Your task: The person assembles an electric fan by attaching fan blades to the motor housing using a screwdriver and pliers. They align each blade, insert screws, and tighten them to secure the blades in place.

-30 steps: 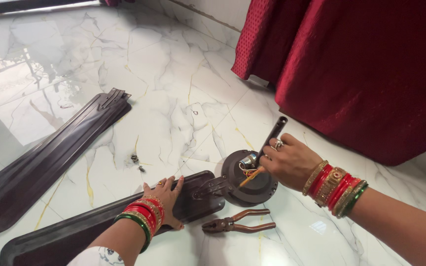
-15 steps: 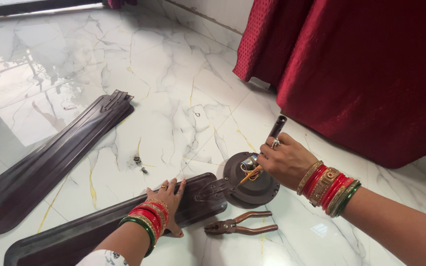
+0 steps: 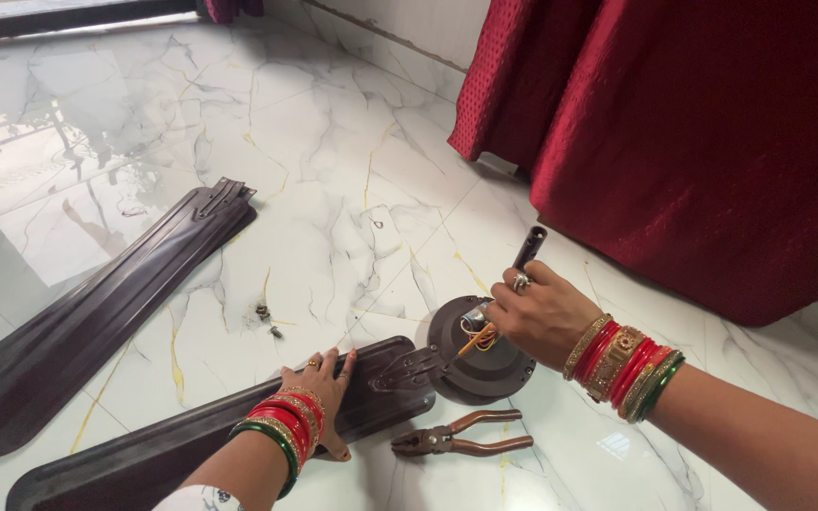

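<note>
Hands (image 3: 542, 312) slightly nearer fan motor (image 3: 480, 355)

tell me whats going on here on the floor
A person sits over a taken-apart ceiling fan on a marble floor. The left hand presses flat on a dark blade whose bracket meets the motor hub. The right hand grips the hub's rod and an orange-handled tool at the wires. Pliers lie beside the hub, a second blade lies apart, and loose screws sit between the blades.

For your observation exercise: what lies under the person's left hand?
The left hand presses flat on a dark fan blade lying on the marble floor. The blade surface beneath the palm is covered.
</note>
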